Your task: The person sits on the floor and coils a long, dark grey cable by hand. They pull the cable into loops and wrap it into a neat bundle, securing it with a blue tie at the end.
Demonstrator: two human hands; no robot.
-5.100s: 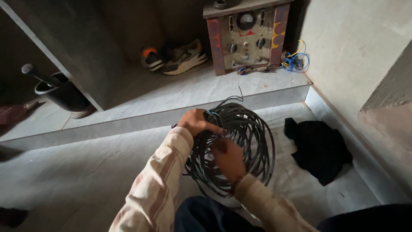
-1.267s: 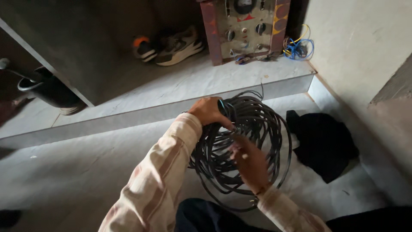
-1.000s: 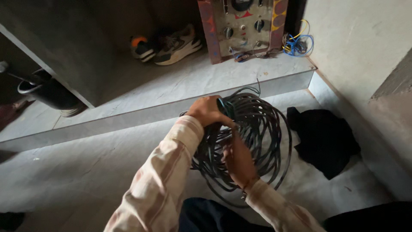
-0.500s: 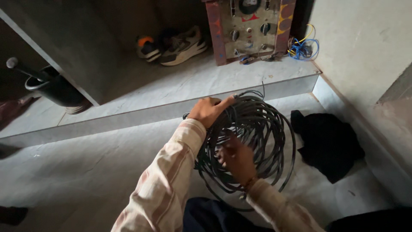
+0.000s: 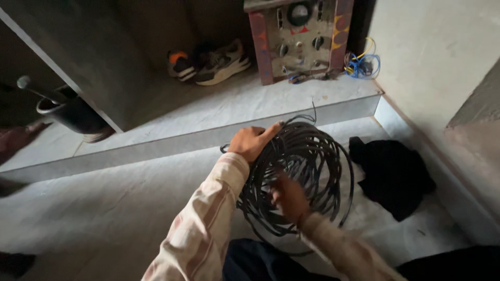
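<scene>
A large coil of black cable (image 5: 317,156) stands upright on the grey stone floor in front of me. My left hand (image 5: 253,141) grips the top left of the coil, fingers wrapped over the strands. My right hand (image 5: 289,196) reaches into the middle of the coil from below and is blurred, so I cannot tell its grip on the strands. A loose cable end sticks up from the top of the coil. Both arms wear pale striped sleeves.
A black cloth (image 5: 390,174) lies on the floor to the right. On the raised step behind stand an old metal control box (image 5: 299,39), blue and yellow wires (image 5: 363,63), a pair of shoes (image 5: 211,63) and a dark mortar with a pestle (image 5: 67,112). A wall runs along the right.
My left hand has shifted its fingers along the top of the coil. My right hand has kept moving inside the coil, lower and blurred now.
</scene>
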